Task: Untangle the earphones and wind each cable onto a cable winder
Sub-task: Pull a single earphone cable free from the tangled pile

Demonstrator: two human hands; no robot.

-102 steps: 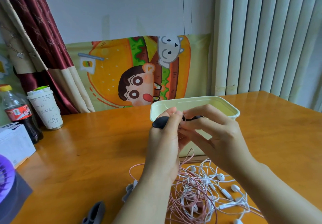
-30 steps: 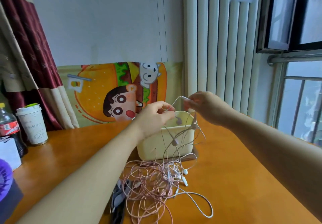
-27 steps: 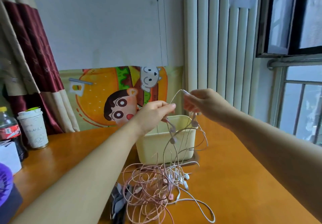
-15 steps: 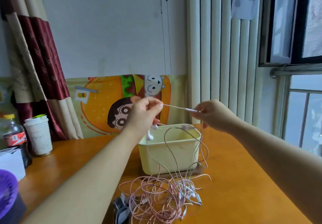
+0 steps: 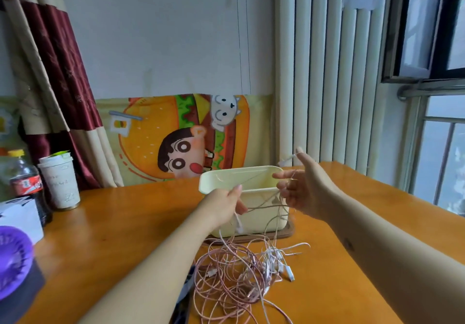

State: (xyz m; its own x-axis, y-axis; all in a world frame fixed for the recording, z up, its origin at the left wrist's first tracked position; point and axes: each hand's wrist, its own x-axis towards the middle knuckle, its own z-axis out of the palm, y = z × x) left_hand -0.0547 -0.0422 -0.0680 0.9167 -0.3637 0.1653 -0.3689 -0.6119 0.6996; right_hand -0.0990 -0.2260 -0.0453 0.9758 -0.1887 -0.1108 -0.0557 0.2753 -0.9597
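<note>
A tangle of pink and white earphone cables (image 5: 239, 273) lies on the wooden table (image 5: 113, 235) in front of a pale yellow bin (image 5: 226, 180). My left hand (image 5: 224, 205) pinches a pink cable in front of the bin, and a white earbud (image 5: 239, 226) dangles below it. My right hand (image 5: 307, 190) is raised beside the bin with fingers spread. The cable runs over those fingers, and its plug end (image 5: 286, 159) sticks out by the thumb. A dark cable winder (image 5: 185, 296) lies partly hidden under my left forearm.
A cola bottle (image 5: 25, 185), a paper cup (image 5: 60, 180), a white box (image 5: 17, 218) and a purple fan (image 5: 12, 260) stand along the left. The bin rests on a brown lid (image 5: 289, 230). A window (image 5: 440, 134) is on the right.
Both hands have come down from a taut, raised stretch of cable to bin height. My right hand has spread its fingers, with the cable now looped over them.
</note>
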